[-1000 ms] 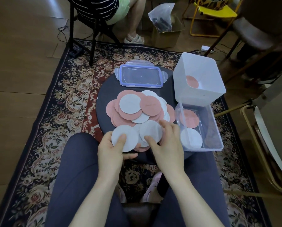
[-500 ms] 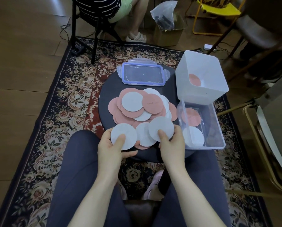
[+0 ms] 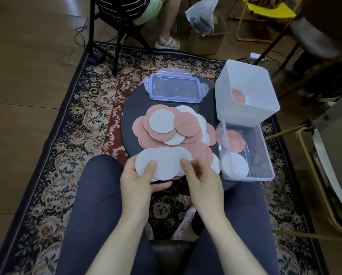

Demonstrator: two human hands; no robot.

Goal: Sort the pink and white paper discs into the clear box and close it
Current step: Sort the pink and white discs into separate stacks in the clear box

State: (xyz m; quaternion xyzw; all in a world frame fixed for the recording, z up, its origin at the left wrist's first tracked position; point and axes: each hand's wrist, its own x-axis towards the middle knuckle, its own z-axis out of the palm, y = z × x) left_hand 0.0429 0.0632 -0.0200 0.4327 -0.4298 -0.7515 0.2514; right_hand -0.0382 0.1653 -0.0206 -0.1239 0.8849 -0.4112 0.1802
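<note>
A heap of pink and white paper discs (image 3: 172, 128) lies on a small round dark table (image 3: 134, 108). My left hand (image 3: 140, 179) pinches a fan of white discs (image 3: 162, 163) at the table's near edge, thumb on top. My right hand (image 3: 201, 177) is just right of that fan, fingers curled and touching its right edge. The clear box (image 3: 265, 155) stands at the table's right side with one pink disc (image 3: 233, 141) and one white disc (image 3: 235, 165) inside. Its blue-rimmed lid (image 3: 176, 88) lies at the table's far side.
A white tub (image 3: 225, 108) holding a pink disc stands behind the clear box. My knees are under the near edge of the table. A patterned rug covers the floor. A seated person, a stand, chairs and a cardboard box are farther back.
My right hand has brought its white disc left onto the ones my left hand holds, forming a fan. A pink disc beside the fan is now uncovered.
</note>
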